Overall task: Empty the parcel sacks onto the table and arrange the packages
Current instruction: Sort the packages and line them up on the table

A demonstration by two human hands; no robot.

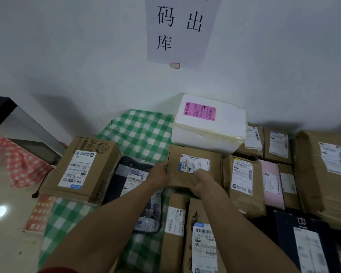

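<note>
Step in hand: arranging, not emptying; no sack in view.

Left to right: red cloth [18, 162] at far left, then a carton [81, 170], label up, with a black bag [126, 174] against its right side. Both lie on the green cloth [142, 133].

Left hand [161, 175] grips the near-left corner of the box [195, 162], thumb along the left edge. Right hand [202, 183] has its fingers bent over the near edge, tips on the label. So both hands hold it. Can't tell if the near side is fully down or lifted a little.

The box sits mid-row, label up. Its far edge touches the foam box [211, 123] and its right side is just beside a kraft parcel [244, 186]. Further right are a pink bag [272, 186] and a big brown parcel [323, 174], packed tight.

Judgement: the box is nearly placed. The next move calls for squaring it to the kraft parcel and foam box, then letting go. After that the left side needs work: the black bag lies askew, and green cloth shows behind it.
</note>
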